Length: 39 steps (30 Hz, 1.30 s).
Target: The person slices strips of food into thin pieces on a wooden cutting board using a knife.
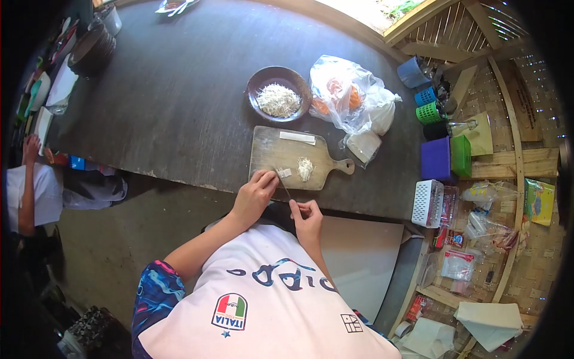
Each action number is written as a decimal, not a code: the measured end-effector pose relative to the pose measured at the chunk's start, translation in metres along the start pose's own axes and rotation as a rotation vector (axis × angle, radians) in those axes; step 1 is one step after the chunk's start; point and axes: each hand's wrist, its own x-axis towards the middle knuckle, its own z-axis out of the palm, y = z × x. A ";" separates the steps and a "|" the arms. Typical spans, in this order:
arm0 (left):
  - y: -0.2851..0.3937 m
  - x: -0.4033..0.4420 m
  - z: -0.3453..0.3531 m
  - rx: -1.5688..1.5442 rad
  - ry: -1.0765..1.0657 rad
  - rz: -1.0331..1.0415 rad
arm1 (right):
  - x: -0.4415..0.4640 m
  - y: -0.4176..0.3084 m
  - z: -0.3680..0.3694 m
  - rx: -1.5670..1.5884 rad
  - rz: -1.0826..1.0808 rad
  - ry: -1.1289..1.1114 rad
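On a wooden cutting board with a short handle, my left hand bends its fingers down at the near edge, pressed on a white strip that is partly cut. My right hand grips a thin knife, its blade slanting up to my left fingertips; the handle is mostly hidden in the fingers. A small heap of fine white shreds lies right of the blade. Farther up the board rests an uncut pair of white strips. Beyond it, a dark bowl holds more white shreds.
Clear plastic bags with orange contents and a wrapped white block sit right of the board on the dark table. Baskets and bins line the woven wall. At far left, another person's hand touches the table edge.
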 end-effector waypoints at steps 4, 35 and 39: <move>-0.002 0.000 0.002 -0.017 0.009 -0.010 | 0.000 -0.003 -0.001 -0.008 0.025 0.007; -0.005 -0.002 0.001 -0.015 -0.009 0.001 | -0.004 -0.004 -0.006 0.028 0.085 -0.027; -0.002 -0.002 -0.002 -0.021 -0.032 -0.012 | -0.003 0.000 0.001 0.033 0.059 -0.008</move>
